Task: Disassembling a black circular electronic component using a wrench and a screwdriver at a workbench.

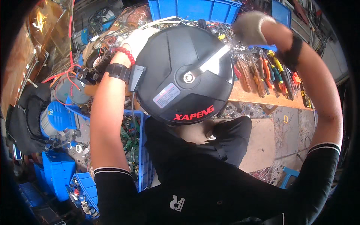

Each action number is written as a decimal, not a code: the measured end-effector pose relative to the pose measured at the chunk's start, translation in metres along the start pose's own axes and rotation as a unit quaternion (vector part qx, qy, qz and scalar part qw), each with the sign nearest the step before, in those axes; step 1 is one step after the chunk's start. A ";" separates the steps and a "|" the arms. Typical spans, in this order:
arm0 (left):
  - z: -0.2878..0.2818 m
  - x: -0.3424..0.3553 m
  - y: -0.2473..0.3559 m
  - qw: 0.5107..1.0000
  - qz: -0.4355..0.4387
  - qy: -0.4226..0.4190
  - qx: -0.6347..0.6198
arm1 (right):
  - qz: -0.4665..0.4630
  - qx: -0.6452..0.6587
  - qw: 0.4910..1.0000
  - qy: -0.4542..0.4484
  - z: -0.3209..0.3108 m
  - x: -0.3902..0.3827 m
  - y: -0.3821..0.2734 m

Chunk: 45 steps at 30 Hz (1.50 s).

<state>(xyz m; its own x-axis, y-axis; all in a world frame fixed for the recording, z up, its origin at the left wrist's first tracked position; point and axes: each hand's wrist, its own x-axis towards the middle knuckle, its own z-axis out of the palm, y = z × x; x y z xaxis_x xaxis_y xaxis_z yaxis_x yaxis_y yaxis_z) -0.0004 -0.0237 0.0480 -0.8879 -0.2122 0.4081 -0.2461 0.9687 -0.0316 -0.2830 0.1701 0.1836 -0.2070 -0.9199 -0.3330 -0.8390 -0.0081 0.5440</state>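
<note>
Centrally, a round black housing [161, 63] stands at the near edge of a wooden bench [249, 95], its broad face turned toward the viewer and its lower rim above the person's knees; what bears its weight cannot be told. The face carries a pale label [166, 95] and red lettering [193, 113]. A metal wrench [210, 61] lies aslant across it—one end over the central nut [189, 77], the other toward the upper right. The gloved right hand [252, 29], slightly blurred, is curled around that outer end. The gloved left hand [141, 39] is at the housing's upper left rim; its fingers are hidden and its brightness washes out detail, so whether it grasps or merely steadies cannot be told. A grey block [137, 78] with a cable [133, 108] sits at the left rim. To the right—pliers and screwdrivers [270, 75] in a row; beyond, a blue crate [195, 10]; lower left, green circuit boards [130, 144] in a blue bin [143, 157].
</note>
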 end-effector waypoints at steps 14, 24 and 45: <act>0.087 0.019 -0.023 0.589 -0.496 0.154 -0.619 | -0.115 -0.012 0.907 0.405 -0.188 0.070 -0.130; 0.042 -0.003 0.028 0.534 -0.513 0.197 -0.643 | -0.277 0.198 0.696 0.632 -0.048 -0.045 -0.268; 0.047 -0.026 0.070 0.416 -0.538 0.311 -0.664 | -0.140 0.444 0.753 0.464 0.223 -0.143 -0.172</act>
<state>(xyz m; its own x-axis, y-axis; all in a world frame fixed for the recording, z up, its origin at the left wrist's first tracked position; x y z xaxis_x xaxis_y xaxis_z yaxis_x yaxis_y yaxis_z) -0.0124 0.0435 -0.0076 -0.1669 -0.9410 -0.2945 0.4274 -0.3382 0.8384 -0.2215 0.3900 -0.0339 0.1357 -0.8120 0.5677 -0.8752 -0.3667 -0.3154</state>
